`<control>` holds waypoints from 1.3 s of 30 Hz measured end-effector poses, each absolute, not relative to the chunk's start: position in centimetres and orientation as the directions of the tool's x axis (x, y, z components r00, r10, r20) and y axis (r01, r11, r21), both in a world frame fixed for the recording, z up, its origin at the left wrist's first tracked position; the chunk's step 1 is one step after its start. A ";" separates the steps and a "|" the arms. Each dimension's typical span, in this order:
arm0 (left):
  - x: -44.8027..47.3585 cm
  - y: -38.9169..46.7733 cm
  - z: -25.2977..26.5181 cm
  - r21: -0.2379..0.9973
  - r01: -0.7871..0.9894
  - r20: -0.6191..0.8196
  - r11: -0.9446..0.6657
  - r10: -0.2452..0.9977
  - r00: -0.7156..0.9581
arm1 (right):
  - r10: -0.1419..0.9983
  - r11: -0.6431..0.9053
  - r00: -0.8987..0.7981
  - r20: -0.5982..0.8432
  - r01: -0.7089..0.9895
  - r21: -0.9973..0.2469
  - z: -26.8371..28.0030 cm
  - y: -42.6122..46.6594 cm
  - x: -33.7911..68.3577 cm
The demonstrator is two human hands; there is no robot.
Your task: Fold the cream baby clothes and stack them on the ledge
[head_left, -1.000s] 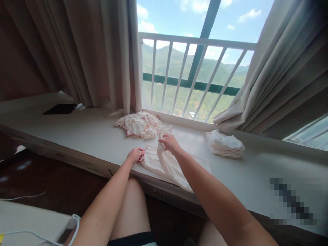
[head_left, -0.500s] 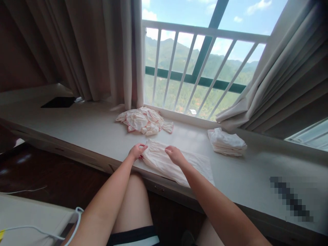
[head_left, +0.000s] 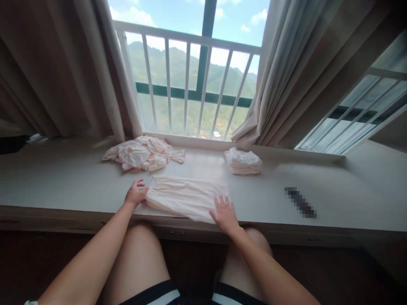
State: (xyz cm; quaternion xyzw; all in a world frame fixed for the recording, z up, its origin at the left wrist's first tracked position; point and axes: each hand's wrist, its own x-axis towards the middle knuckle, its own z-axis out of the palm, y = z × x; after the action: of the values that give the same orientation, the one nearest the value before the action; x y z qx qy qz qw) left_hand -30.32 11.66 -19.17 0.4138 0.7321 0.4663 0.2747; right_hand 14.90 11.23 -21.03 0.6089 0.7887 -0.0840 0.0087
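Note:
A thin white garment (head_left: 187, 195) lies flattened lengthwise on the white window ledge, its gathered, elastic-looking edge towards the left. Beside that gathered end is my left hand (head_left: 136, 195), fingers apart and slightly bent, its inner side touching the cloth's edge. My right hand (head_left: 224, 214) rests flat with spread fingers on the garment's right end, near the ledge's front edge. Behind the garment, to the left, sits a crumpled heap of white cloth (head_left: 140, 153) with pinkish-red trim. Farther right stands a neat stack of folded white cloths (head_left: 243, 162).
The ledge (head_left: 270, 199) runs across the whole view, with drawers below its front edge. A dark pixelated object (head_left: 300, 202) lies on its right part. Grey curtains (head_left: 282, 72) flank a window with a white railing (head_left: 187, 38). A black item (head_left: 12, 144) is at far left.
My right hand has moved along the garment to its right end and opened flat. My left hand's fingers have spread from a pinch at the gathered end. The view has swung right.

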 end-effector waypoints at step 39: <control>-7.2 18.7 -17.6 0.576 0.761 0.361 -0.300 0.928 0.093 | 0.985 -0.031 0.074 0.157 0.964 -0.262 -21.4 20.4 28.5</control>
State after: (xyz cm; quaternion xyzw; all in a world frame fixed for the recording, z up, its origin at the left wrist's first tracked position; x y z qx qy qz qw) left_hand -7.21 18.72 -17.62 0.7290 0.5790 0.3441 0.1216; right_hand 28.52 20.41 -21.43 0.7172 0.6794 -0.0335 -0.1512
